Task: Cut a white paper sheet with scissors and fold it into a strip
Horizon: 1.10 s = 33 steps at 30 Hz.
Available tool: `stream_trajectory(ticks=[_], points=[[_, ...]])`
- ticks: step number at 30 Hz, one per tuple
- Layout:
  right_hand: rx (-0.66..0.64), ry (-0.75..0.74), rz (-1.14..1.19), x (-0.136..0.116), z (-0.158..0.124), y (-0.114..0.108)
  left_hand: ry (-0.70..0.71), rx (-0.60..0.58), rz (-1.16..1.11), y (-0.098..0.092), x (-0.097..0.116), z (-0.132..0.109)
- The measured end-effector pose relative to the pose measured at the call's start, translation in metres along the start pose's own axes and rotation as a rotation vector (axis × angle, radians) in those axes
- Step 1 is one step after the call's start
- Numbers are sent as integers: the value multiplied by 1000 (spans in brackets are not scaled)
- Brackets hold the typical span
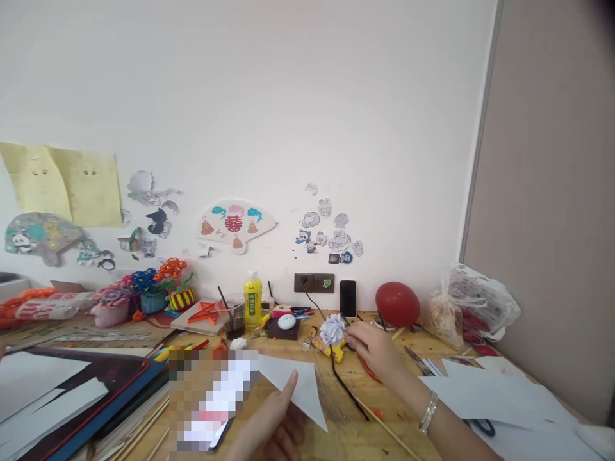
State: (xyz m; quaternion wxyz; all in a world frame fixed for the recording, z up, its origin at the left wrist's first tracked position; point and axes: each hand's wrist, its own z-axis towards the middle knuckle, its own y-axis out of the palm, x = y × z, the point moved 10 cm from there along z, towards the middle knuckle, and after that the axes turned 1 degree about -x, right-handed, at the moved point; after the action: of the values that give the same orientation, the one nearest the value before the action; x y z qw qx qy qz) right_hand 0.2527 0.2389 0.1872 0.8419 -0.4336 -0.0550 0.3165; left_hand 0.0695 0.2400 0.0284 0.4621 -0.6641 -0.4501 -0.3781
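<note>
Gripping a folded-looking piece of white paper (pixel 307 381) low above the table (pixel 283 347), the left hand (pixel 269 416) had its thumb on top and its fingers curled below. The right hand (pixel 377 349) stretched forward, palm down, fingertips bunched beside a white paper flower (pixel 332 330); whether they pinched it, I could not tell. Behind, a clear cup (pixel 240 308) held dark liquid and a black straw, next to a bottle (pixel 252 301) of yellow drink. A striped pot (pixel 183 298) contained orange-red flowers. The paper's long axis ran from upper left to a sharp corner at lower right. The flower's head lay away from the person, its black stem (pixel 349 387) slanting nearer and rightward.
</note>
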Motion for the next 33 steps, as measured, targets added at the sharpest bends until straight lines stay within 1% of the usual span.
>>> stream_trajectory(ticks=[1, 2, 4, 5, 6, 7, 8, 10, 12, 13, 14, 16, 19, 22, 28, 33], points=[[-2, 27, 4, 0, -5, 0, -37, 46, 87, -11, -1, -2], [-5, 53, 6, -1, -10, 0, -54, 128, 159, -25, 1, -3], [-10, 95, 4, -4, -18, 5, 89, 366, 265, -57, 24, -8], [-12, 117, 3, -5, -22, 8, 189, 450, 271, -65, 37, -12], [-20, 136, 7, -7, -24, 12, 286, 471, 226, -67, 47, -14], [-32, 152, 15, -9, -27, 17, 367, 445, 149, -62, 53, -14], [-46, 164, 26, -11, -29, 23, 435, 371, 44, -52, 57, -12], [-71, 173, 54, -15, -32, 33, 530, 177, -121, -24, 61, -9], [-91, 159, 77, -20, -34, 41, 606, 15, -171, 4, 63, -10], [-94, 151, 86, -22, -35, 44, 623, -29, -194, 13, 62, -9], [-96, 140, 98, -24, -36, 46, 633, -48, -216, 18, 61, -9], [-95, 115, 122, -27, -37, 46, 636, -31, -266, 18, 57, -6], [-94, 101, 164, -29, -37, 45, 636, 4, -317, 11, 56, -2], [-108, 109, 207, -28, -36, 45, 625, 7, -343, 8, 57, 0], [-118, 135, 260, -26, -35, 45, 631, -1, -355, 11, 63, -8], [-105, 167, 303, -25, -35, 45, 647, 65, -350, 9, 65, -15]])
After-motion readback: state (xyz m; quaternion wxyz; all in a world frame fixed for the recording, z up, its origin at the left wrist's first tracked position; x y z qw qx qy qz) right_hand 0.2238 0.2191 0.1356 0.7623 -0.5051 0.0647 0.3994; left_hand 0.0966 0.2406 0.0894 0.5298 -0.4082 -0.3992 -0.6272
